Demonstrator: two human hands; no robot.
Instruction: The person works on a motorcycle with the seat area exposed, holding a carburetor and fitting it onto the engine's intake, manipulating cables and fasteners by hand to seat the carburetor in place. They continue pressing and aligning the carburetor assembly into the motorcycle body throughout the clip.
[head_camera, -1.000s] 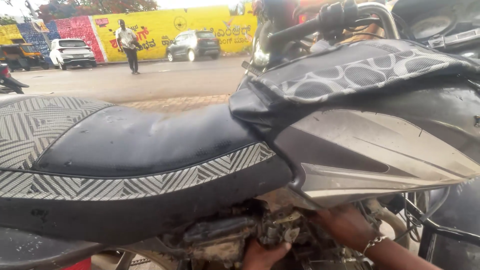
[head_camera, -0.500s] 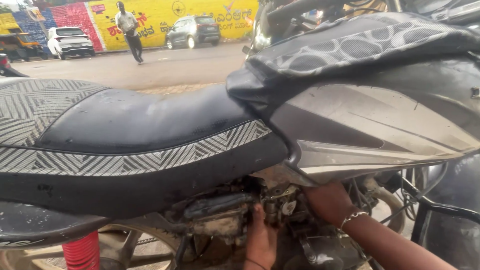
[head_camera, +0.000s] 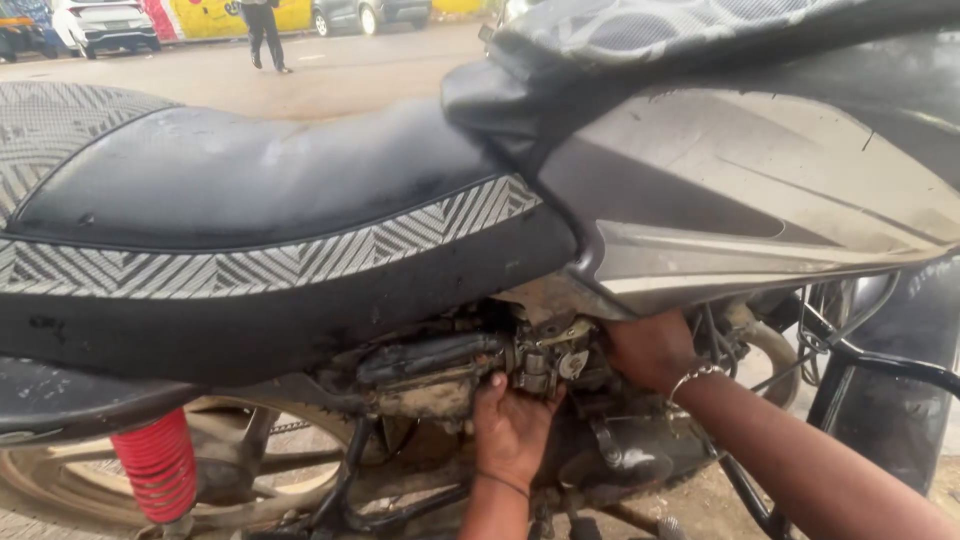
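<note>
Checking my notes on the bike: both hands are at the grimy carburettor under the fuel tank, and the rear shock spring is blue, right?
Not quite: the head view shows the coiled rear shock spring is red, not blue. Both hands, left and right, are at the grimy metal carburettor.

Above: the seat (head_camera: 250, 230) and fuel tank (head_camera: 760, 190) overhang the carburettor (head_camera: 545, 365), closing off any reach from the top.
Left side: the red shock spring (head_camera: 155, 465) and rear wheel (head_camera: 240, 470) crowd it.
Below: open gap, taken by the left hand (head_camera: 512, 430).
Right: right hand (head_camera: 650, 350) fills the slot beside the frame tubes (head_camera: 860, 360).
</note>
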